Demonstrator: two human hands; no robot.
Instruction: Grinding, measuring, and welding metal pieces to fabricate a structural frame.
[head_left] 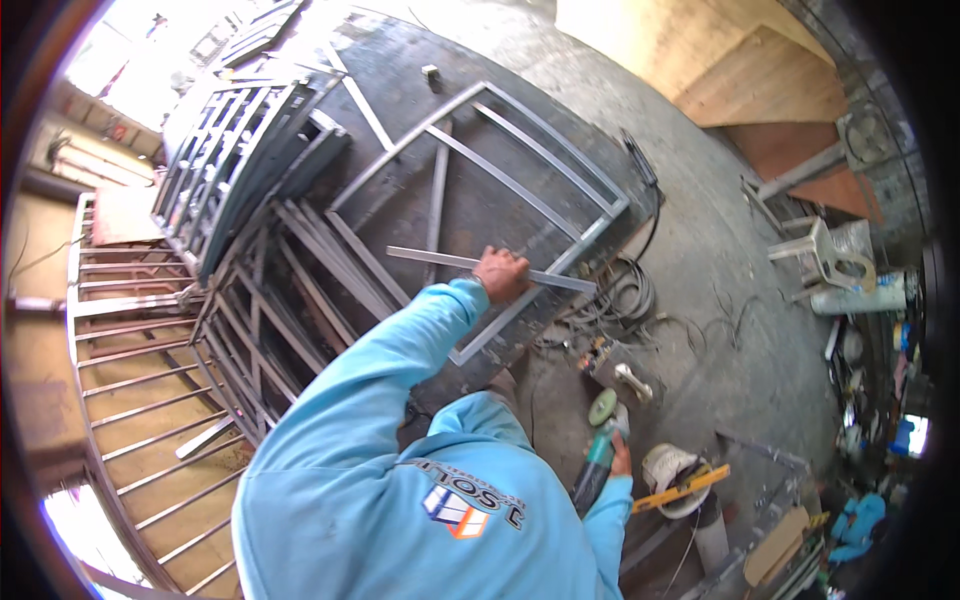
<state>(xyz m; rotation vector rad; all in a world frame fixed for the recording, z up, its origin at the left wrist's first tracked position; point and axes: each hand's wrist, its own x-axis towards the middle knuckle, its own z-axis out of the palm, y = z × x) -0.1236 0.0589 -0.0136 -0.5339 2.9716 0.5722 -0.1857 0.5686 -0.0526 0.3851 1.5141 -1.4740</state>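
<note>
My left hand (502, 275) is closed around a slim grey metal bar (430, 257). It holds the bar above one side of a rectangular metal frame (582, 243) lying on a dark steel worktable (400, 65). Low at my right side, my right hand (622, 458) grips a teal and black angle grinder (596, 462). The grinder's pale green disc (602, 407) points away from me, over the floor, apart from the bar and frame. Much of the right hand's fingers is hidden behind the tool.
Long metal tubes (320, 250) and stacked grilles (225, 150) crowd the left. Coiled cables (630, 295) and a metal-cased machine (615, 370) lie on the floor beside the table. Near my right arm are a white bucket (672, 470) and a yellow level (690, 488). A plastic chair (815, 250) stands farther right.
</note>
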